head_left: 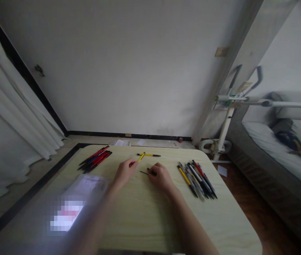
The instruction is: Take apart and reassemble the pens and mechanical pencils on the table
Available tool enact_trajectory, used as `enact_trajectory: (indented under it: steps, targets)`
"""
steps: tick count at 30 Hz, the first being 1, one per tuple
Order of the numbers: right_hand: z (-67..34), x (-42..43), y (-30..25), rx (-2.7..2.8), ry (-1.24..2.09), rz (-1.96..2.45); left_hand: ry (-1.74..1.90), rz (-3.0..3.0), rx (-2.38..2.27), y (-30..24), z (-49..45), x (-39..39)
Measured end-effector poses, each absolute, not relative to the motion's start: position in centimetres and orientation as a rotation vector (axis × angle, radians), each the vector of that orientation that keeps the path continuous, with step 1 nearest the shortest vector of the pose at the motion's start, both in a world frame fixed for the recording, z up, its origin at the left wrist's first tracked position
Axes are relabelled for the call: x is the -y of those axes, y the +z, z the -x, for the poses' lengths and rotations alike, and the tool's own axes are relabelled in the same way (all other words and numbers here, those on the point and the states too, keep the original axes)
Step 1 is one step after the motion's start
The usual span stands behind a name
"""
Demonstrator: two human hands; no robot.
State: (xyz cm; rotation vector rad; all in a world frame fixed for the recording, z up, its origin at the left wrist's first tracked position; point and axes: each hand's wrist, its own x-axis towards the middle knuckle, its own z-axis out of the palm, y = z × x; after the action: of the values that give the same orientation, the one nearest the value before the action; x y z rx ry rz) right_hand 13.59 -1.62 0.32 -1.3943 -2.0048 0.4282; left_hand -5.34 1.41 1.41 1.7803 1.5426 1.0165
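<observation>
1 yellow tube [141, 157], long axis slanting away rightward, is pinched in the left hand [126, 170] over the table [137, 216], while the right hand [161, 176], curled nearby, grips a thin rod [144, 172] pointing left.

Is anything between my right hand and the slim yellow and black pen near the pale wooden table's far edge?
Nothing visible blocks your right hand from that pen. The slim yellow tube in your left hand crosses near its left end in view.
</observation>
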Motion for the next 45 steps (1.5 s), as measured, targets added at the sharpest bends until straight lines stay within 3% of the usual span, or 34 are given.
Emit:
enact_trajectory:
  steps: [7,12,45]
  targets:
    - [-13.5,1.5,0.2,2.006,0.419,1.41,1.313,-0.788,-1.0,2.0,2.9,-2.5]
    - [-13.5,1.5,-0.1,1.999,0.418,1.413,1.291,-0.481,-0.647,1.5,2.5,-2.6]
    - [-12.6,1.5,-0.8,2.003,0.269,1.335,1.2,-0.926,-0.994,-0.7,2.2,-1.4]
